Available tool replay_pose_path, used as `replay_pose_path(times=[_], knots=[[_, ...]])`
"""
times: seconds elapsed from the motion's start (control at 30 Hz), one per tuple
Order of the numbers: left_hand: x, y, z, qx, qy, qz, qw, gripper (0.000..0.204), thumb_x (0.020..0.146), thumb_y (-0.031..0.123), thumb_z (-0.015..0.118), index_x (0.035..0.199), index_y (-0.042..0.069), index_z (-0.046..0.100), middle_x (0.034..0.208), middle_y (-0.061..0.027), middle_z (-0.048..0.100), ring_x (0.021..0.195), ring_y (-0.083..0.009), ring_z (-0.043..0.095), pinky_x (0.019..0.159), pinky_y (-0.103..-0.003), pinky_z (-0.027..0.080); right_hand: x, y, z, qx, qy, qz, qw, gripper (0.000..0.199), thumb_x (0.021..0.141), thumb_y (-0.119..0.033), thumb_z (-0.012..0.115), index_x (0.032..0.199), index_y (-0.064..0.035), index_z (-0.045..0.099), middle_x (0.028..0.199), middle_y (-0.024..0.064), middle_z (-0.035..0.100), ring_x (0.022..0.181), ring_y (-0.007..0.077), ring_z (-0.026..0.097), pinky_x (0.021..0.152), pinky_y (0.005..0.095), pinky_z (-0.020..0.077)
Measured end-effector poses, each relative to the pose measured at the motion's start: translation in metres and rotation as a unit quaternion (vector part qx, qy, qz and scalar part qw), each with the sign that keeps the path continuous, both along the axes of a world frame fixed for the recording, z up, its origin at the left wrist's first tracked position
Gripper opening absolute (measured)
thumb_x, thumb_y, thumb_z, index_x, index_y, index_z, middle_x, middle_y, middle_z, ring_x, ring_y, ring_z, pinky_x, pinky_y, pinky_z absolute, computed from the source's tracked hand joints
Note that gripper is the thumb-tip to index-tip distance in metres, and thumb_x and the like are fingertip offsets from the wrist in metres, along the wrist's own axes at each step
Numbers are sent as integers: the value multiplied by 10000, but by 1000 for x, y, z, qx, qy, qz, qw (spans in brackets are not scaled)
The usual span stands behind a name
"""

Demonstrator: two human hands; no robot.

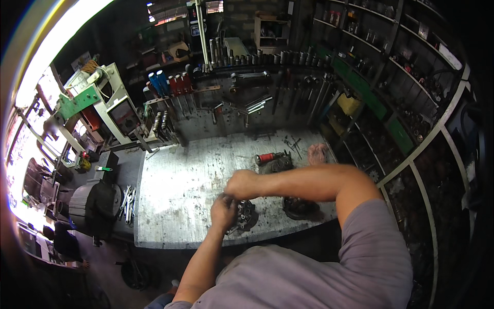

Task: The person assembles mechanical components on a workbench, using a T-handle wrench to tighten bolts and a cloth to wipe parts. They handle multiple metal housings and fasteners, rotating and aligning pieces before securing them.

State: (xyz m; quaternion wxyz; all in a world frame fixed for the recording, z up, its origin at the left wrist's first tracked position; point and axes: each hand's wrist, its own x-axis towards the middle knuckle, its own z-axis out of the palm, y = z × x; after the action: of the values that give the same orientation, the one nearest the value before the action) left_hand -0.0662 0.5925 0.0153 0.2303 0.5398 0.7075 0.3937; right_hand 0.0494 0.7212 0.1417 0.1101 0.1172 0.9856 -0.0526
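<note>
A round metal engine part with openings in its face lies on the metal-topped workbench, close to the front edge. At its left side is my left hand, fingers bent together; what they grip is hidden. My right hand is closed in a fist just above and beyond the left one, the forearm crossing from the right. Whatever it holds is too small or covered to make out. A second dark metal part sits to the right, partly under my right forearm.
Behind my forearm lie a red-handled tool, a dark part, thin metal pieces and a pinkish rag. Several wrenches rest beside a grey motor housing at left. Screwdrivers and sockets line the back.
</note>
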Motion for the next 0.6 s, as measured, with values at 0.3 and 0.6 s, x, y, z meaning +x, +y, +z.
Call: replay_pose_path(times=[0.3,0.6], knots=[[-4,3,-4,-2,-83,-22,996,202,979,200,678,1070,76,809,1176,-168,754,1073,-404,720,923,-481,559,-12,33,15,118,324,403,848,272,871,-375,761,928,-123,847,1005,163,813,968,345,795,1042,481,547],[-8,4,-11,59,-28,-36,997,226,990,234,697,1086,57,801,1206,-213,745,1100,-440,704,941,-497,557,-20,11,-1,-94,52,-117,987,261,882,-249,745,1001,-25,806,1139,256,769,1068,419,762,960,527,583]])
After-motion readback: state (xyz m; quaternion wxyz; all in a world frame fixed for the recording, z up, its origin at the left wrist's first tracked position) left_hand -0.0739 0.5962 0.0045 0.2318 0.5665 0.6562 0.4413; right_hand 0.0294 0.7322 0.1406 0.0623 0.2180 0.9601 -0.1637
